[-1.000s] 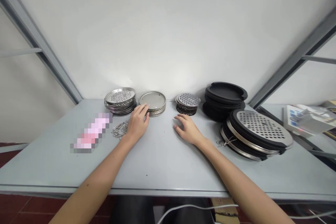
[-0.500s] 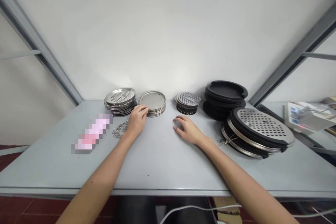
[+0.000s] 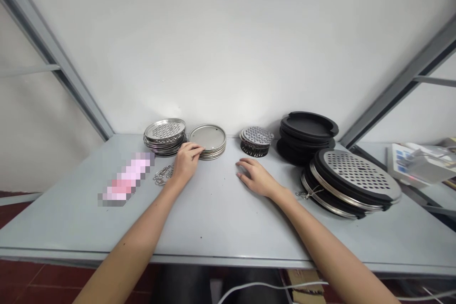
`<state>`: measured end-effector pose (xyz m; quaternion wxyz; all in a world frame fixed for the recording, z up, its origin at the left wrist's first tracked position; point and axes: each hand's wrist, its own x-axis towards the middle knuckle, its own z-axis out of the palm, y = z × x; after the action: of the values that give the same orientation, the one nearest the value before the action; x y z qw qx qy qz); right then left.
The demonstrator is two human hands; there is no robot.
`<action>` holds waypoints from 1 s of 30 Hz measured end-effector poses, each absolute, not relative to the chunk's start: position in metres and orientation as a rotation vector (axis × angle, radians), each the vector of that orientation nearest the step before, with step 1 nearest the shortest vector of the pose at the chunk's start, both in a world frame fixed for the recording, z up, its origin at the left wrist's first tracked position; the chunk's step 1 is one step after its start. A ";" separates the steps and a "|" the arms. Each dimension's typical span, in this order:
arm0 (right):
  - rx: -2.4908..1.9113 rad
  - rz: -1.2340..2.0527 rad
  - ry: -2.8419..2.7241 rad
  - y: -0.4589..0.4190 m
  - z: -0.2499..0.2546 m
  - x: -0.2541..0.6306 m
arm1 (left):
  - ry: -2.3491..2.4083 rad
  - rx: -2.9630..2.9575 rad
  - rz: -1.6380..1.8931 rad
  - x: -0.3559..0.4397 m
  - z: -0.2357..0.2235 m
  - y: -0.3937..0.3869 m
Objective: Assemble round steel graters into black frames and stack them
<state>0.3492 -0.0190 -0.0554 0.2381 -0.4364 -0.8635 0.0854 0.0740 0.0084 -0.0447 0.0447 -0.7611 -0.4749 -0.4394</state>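
Observation:
My left hand reaches to the front left edge of a stack of shallow round metal trays. Its fingers are drawn together in a pinch at the top tray's rim; the exact contact is partly hidden. Just left of that wrist lies a small pile of metal clips or rings, partly covered by the hand. My right hand rests on the table, fingers curved and apart, holding nothing. Behind it stands a short stack of small perforated metal discs.
Perforated round metal plates are stacked at the back left. A pixelated pink item lies in front of them. Black round trays stand back right, before a bundle of black and perforated metal discs. The grey table meets a white wall.
The fingers of my left hand have drawn closer together at the tray rim. My right hand stays put. The whole view has shifted slightly.

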 end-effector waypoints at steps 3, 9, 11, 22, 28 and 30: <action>-1.196 0.217 -2.367 -0.020 -0.054 0.350 | -1.452 -2.331 -1.344 0.075 -0.044 0.007; -1.181 0.200 -2.386 -0.020 -0.053 0.351 | -1.462 -2.303 -1.376 0.078 -0.042 0.006; -1.179 0.198 -2.389 -0.020 -0.053 0.351 | -1.473 -2.284 -1.388 0.079 -0.040 0.005; -1.194 0.209 -2.412 -0.020 -0.053 0.352 | -1.501 -2.264 -1.379 0.081 -0.037 -0.001; -1.195 0.219 -2.415 -0.020 -0.054 0.353 | -1.387 -2.274 -1.379 0.083 -0.034 -0.003; -1.194 0.224 -2.420 -0.019 -0.054 0.352 | -1.302 -2.275 -1.438 0.086 -0.031 -0.006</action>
<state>0.3523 -0.0193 -0.0536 0.2154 -0.4307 -0.8727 0.0809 0.0861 -0.0063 -0.0311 0.0757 -0.7587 -0.4343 -0.4797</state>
